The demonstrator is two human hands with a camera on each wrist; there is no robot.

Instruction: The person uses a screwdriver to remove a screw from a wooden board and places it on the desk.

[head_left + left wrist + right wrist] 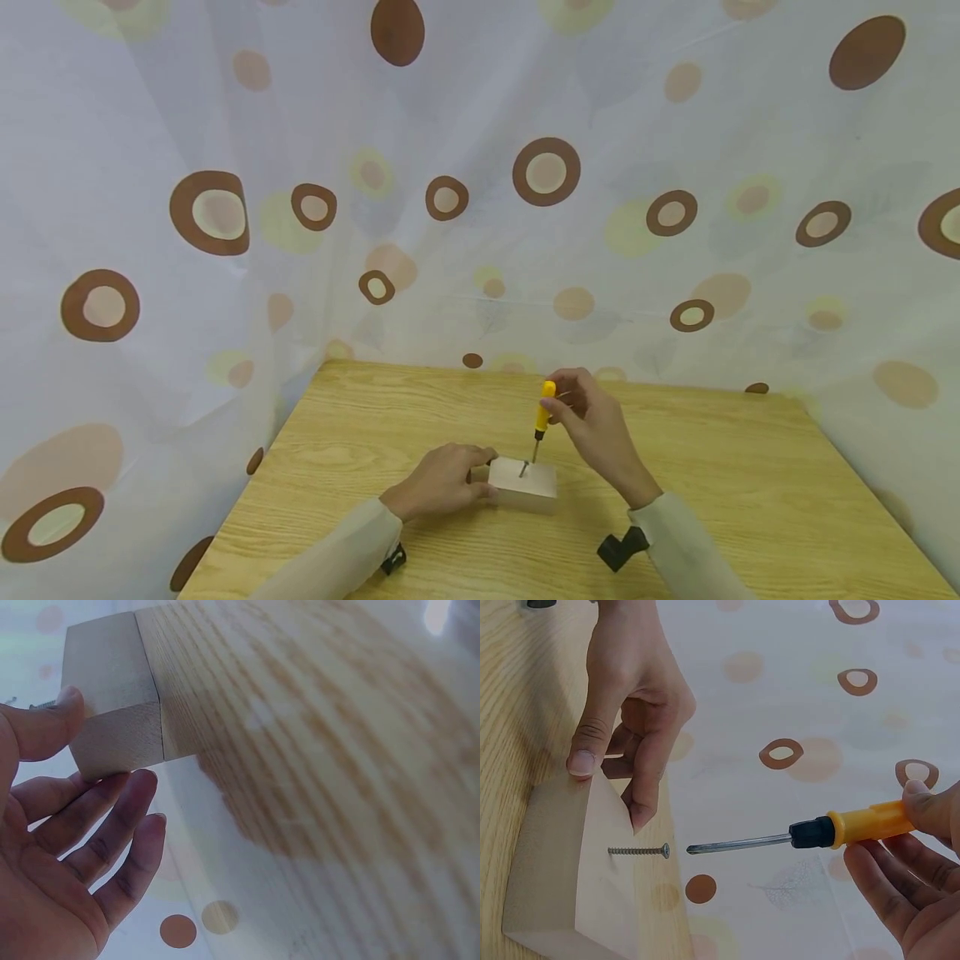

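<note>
A pale wooden block [525, 497] lies on the table with a screw [640, 851] standing partly sunk in its upper face. My left hand [447, 481] grips the block's left end, thumb on the near side and fingers on the far side. Between thumb and fingers of my right hand [596, 429] is the yellow handle of a screwdriver [866, 823] with a black collar. Its shaft points down toward the block. In the right wrist view the tip stands a short gap from the screw head, apart from it and roughly in line.
The wood-grain table [720, 483] extends around the block on all sides. Behind it and to both sides hangs a pale curtain [480, 117] with brown and beige circles. Black straps with small mounts [622, 548] sit at both wrists.
</note>
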